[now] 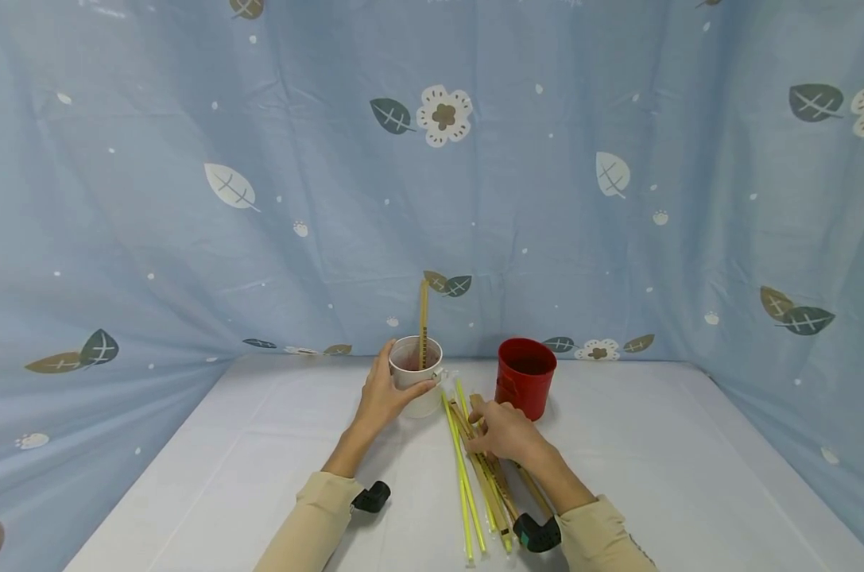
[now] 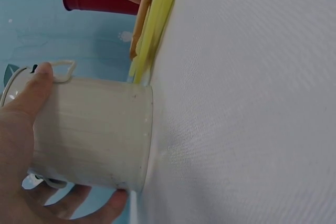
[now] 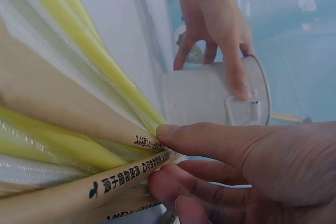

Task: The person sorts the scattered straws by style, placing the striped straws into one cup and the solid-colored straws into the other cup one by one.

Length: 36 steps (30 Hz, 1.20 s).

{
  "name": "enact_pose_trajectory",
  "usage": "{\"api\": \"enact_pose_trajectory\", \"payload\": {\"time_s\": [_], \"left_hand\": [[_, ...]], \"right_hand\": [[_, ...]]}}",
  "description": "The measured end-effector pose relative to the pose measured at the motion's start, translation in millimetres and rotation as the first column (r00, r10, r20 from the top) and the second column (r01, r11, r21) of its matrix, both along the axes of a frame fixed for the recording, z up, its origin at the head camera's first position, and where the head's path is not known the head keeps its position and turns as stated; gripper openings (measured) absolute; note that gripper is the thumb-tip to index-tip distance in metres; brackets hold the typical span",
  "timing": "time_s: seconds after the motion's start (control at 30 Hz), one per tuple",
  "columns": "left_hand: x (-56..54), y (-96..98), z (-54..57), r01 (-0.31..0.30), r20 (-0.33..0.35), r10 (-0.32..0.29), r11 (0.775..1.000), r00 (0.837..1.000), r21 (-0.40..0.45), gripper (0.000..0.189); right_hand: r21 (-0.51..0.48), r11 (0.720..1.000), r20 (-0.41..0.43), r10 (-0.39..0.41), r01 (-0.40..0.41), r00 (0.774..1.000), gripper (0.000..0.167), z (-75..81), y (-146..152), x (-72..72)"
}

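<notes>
My left hand (image 1: 385, 397) grips a small white metal bucket (image 2: 94, 129) that stands upright on the table, thumb near its rim beside a wire handle. One brown paper-wrapped straw (image 1: 424, 318) stands up inside that bucket. To the right, my right hand (image 1: 506, 433) is over a loose pile of straws, some brown paper-wrapped, some yellow straws (image 1: 464, 492) in clear wrappers. In the right wrist view its thumb and fingers pinch a brown paper-wrapped straw (image 3: 126, 179) with dark printing. Other straws lie crossed beneath and around these fingers.
A red bucket (image 1: 535, 397) stands upright just behind my right hand. The white tabletop (image 1: 689, 477) runs back to a blue patterned curtain (image 1: 546, 199). Black wrist cameras hang below both forearms, the right one (image 1: 536, 532) over the straws' near ends.
</notes>
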<state>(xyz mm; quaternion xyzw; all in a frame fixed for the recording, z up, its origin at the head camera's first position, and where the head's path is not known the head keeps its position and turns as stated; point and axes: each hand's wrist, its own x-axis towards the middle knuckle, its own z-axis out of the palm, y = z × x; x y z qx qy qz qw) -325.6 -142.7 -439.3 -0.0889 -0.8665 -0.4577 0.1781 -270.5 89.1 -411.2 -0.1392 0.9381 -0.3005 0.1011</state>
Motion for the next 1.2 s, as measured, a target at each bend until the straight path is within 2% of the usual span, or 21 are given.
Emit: {"api": "enact_pose_trajectory", "payload": {"time_s": [0.23, 0.9, 1.2], "left_hand": [[1.2, 0.0, -0.7, 0.0, 0.01, 0.0, 1.0, 1.0, 0.0, 0.11], [1.0, 2.8, 5.8, -0.005, 0.035, 0.006, 1.0, 0.999, -0.018, 0.108], [0.8, 1.6, 4.7, -0.017, 0.04, 0.018, 1.0, 0.999, -0.024, 0.109]], "right_hand": [[-0.032, 0.999, 0.013, -0.002, 0.003, 1.0, 0.044, -2.4, 0.2, 1.2], [-0.073, 0.997, 0.066, -0.008, 0.013, 0.998, 0.046, 1.4, 3.3, -1.2], [-0.077, 0.997, 0.054, -0.002, 0.006, 0.999, 0.043, 4.4, 3.9, -0.3]]}}
